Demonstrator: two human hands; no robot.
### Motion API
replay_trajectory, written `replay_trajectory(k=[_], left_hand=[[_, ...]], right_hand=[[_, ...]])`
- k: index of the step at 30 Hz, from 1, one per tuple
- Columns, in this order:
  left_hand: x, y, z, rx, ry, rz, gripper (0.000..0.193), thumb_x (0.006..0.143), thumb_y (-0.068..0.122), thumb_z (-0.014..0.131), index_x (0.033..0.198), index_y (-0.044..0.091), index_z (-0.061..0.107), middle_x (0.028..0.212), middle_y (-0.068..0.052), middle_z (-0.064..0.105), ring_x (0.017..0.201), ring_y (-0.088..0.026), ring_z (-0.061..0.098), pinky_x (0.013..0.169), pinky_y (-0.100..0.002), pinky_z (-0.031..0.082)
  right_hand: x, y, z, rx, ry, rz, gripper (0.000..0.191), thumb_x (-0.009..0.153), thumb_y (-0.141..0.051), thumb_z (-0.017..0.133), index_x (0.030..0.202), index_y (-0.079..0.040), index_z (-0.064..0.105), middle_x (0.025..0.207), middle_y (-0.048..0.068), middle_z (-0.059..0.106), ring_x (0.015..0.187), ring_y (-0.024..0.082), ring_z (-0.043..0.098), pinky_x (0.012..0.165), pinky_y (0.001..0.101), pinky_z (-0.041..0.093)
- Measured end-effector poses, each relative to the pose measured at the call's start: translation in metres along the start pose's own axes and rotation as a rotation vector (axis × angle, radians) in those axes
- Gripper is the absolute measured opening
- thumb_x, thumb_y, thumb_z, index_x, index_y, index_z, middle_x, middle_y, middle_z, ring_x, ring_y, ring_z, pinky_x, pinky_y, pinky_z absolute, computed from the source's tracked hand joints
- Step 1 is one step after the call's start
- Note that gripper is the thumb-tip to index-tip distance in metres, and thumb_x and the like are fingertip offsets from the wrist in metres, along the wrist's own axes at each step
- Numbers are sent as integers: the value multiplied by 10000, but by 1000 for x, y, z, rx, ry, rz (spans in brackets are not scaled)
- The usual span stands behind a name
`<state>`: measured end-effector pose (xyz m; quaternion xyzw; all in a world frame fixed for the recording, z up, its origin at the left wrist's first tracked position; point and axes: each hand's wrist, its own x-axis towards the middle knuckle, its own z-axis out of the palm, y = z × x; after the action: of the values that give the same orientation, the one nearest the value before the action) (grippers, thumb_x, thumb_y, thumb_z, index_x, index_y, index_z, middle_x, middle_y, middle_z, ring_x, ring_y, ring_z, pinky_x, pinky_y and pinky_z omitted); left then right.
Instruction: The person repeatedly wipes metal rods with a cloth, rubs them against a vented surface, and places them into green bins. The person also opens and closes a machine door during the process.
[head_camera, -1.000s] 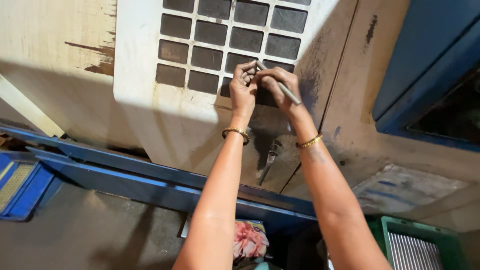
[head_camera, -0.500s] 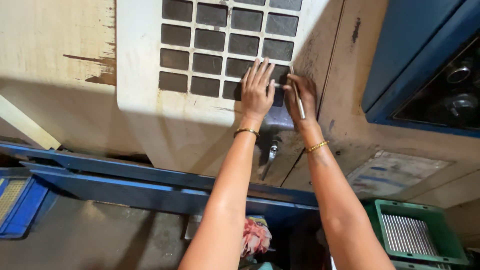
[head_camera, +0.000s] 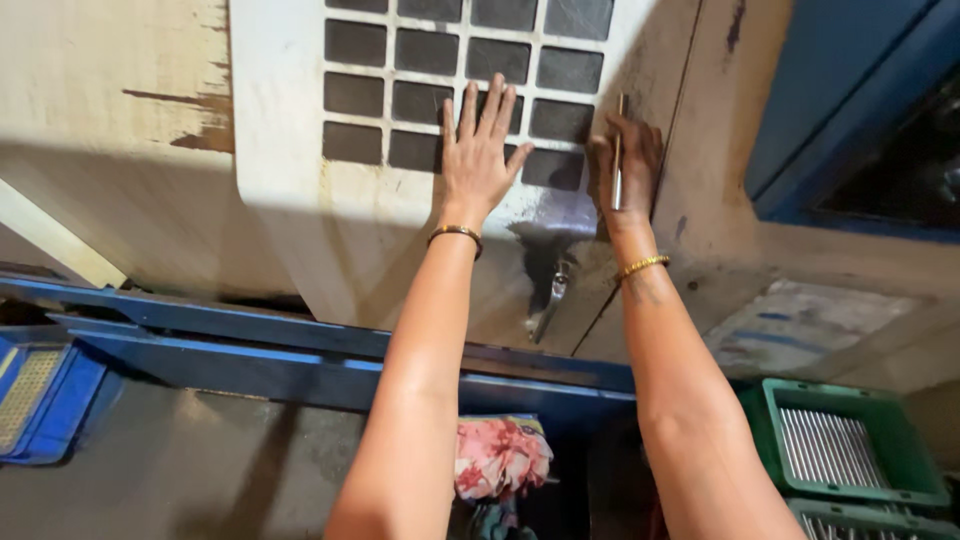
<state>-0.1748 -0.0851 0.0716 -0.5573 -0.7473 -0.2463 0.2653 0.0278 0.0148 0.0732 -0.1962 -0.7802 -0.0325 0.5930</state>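
No packages, labels, signs or screens.

A scuffed cream worktop (head_camera: 110, 150) in slanting light, blue rails (head_camera: 250, 345) below, green crates (head_camera: 850, 450) at right.

Panel (head_camera: 300, 200): matt white plastic under my left hand (head_camera: 478, 165), scuffed and stained.
Rod (head_camera: 619, 150): thin shiny metal in my right hand (head_camera: 628, 165).
Bangles (head_camera: 643, 265): glossy gold metal.
Crate (head_camera: 765, 420): green plastic.
Cloth (head_camera: 500, 455): soft floral fabric.

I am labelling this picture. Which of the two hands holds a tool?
The right hand holds it: a thin metal rod pressed against the white grid panel. The left hand lies flat, fingers spread, holding nothing.
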Motion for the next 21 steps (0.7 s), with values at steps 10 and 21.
replay_trajectory(k=[10, 21], left_hand=[[-1, -28, 3, -54, 149, -354, 854, 1079, 643, 351, 1666, 60, 140, 1742, -131, 89, 1623, -347, 52, 1318, -553, 10], [-1, -24, -11, -3, 65, -416, 880, 1058, 678, 309, 1661, 61, 133, 1730, -165, 68, 1600, -430, 41, 1309, -550, 6]], right_hand=[[-3, 11, 15, -27, -14, -16, 278, 1004, -175, 761, 1238, -68, 656, 1024, 129, 601, 1009, 344, 541, 948, 454, 454], [-3, 10, 16, 3, -15, -39, 263, 1070, -226, 748, 1250, -63, 648, 1026, 120, 594, 999, 326, 535, 941, 442, 454]])
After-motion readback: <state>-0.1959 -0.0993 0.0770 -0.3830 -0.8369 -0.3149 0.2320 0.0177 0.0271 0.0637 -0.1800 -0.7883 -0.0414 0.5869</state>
